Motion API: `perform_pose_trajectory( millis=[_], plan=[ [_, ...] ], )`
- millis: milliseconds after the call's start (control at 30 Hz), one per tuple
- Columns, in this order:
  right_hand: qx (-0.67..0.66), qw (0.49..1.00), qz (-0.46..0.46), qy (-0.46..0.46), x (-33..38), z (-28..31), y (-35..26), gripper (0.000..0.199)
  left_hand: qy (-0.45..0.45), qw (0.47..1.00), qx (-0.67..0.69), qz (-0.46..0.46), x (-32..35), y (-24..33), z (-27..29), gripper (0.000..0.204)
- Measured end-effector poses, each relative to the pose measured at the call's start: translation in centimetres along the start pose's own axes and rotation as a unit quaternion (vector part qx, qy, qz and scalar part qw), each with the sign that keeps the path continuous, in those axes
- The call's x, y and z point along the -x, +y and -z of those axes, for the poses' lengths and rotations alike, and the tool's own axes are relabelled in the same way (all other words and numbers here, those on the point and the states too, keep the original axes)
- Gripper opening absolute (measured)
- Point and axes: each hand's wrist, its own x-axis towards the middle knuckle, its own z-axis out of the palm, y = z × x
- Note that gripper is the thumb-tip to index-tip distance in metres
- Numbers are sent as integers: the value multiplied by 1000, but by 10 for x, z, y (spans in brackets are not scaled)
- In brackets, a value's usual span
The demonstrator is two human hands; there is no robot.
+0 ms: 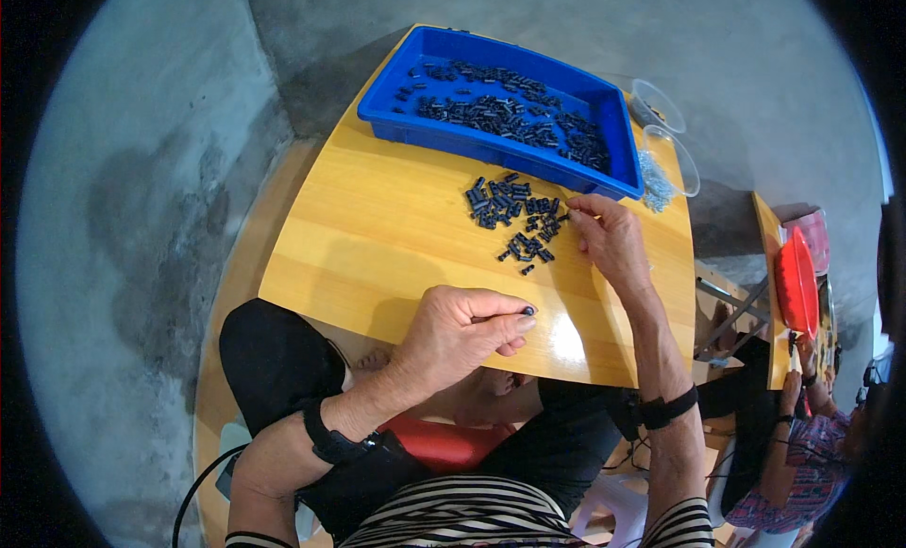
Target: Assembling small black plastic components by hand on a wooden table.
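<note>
Over the near edge of the table, my left hand [462, 333] is closed in a pinch. A small black cylindrical part [528, 311] pokes out between its thumb and forefinger. My right hand [612, 244] reaches to the right side of a loose pile of small black parts [500, 201] on the tabletop. Its thumb and forefinger are pinched on one dark piece [565, 216] at the edge of the pile. Behind the pile stands a blue plastic tray [425, 133] with many more of the same short black parts spread over its bottom.
Right of the tray are a clear tub of small silvery pieces [653, 182] and another clear tub [658, 104]. The yellow wooden table [349, 236] ends close to my lap. At far right a person [802, 454] works by a red basin [798, 284]. A grey wall [160, 170] rises at left.
</note>
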Motion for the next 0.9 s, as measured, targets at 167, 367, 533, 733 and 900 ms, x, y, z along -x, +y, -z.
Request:
perform_pose_trajectory(
  millis=[167, 367, 533, 733, 900],
  plan=[
    [83, 987, 123, 56, -8, -10, 15, 12, -2, 996, -58, -66, 1, -1, -2, 15],
    [138, 959, 220, 113, -4, -12, 20, 9, 15, 990, -103, -90, -1, 2, 0, 14],
    [-145, 989, -9, -41, 28, 3, -6, 6, 20, 993, -86, -78, 1, 5, 2, 14],
    [-311, 943, -28, -112, 64, 6, -16, 5, 12, 996, -69, -52, -1, 2, 1, 16],
    [-398, 899, -61, -172, 80, 0, -20, 6, 15, 997, -75, -25, -2, 1, -1, 16]
  ],
)
